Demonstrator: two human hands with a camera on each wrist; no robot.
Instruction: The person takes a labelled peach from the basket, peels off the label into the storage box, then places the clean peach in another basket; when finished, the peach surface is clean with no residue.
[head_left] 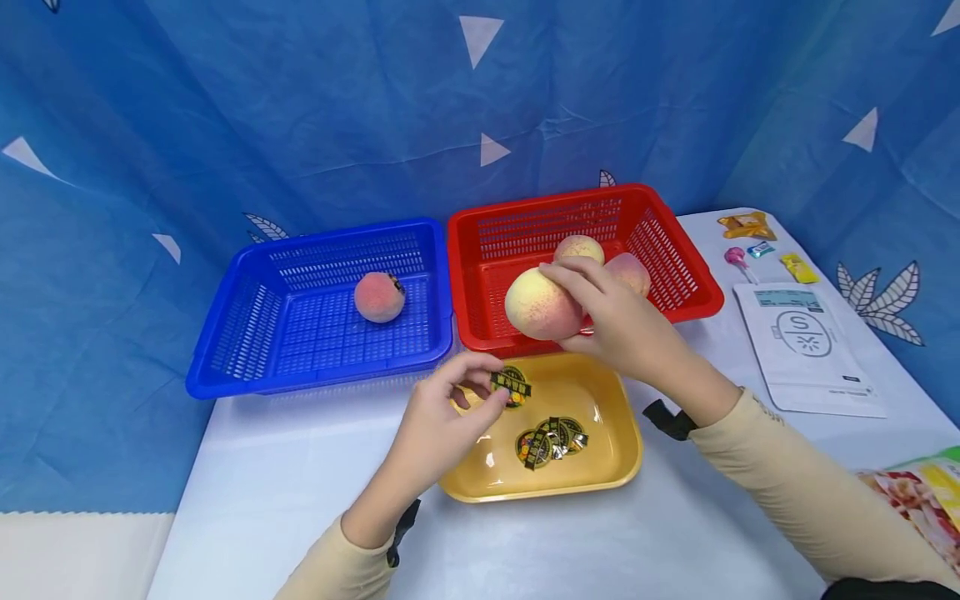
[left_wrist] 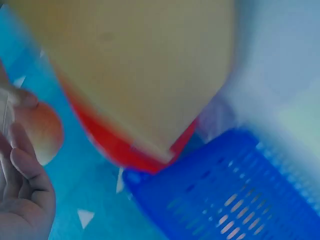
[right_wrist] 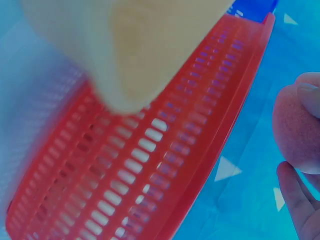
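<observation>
My right hand (head_left: 618, 321) grips a yellow-pink peach (head_left: 542, 307) over the front of the red basket (head_left: 480, 337). This peach also shows in the right wrist view (right_wrist: 295, 130) and the left wrist view (left_wrist: 45, 131). Beside it, my left hand (head_left: 446, 412) has its thumb and index finger at a round black-and-gold sticker (head_left: 513, 383), which it appears to pinch. Several similar stickers (head_left: 551, 442) lie in the yellow tray (head_left: 472, 490) below. Two more peaches (head_left: 579, 247) sit in the red basket, partly hidden by the right hand.
In the blue basket (head_left: 255, 385) at left lies one pink peach (head_left: 378, 297) with a dark sticker on its side. Right of the red basket are a white pouch (head_left: 806, 350), a lollipop (head_left: 737, 257) and small wrapped sweets (head_left: 798, 268). A colourful bag (head_left: 918, 504) lies at the right edge.
</observation>
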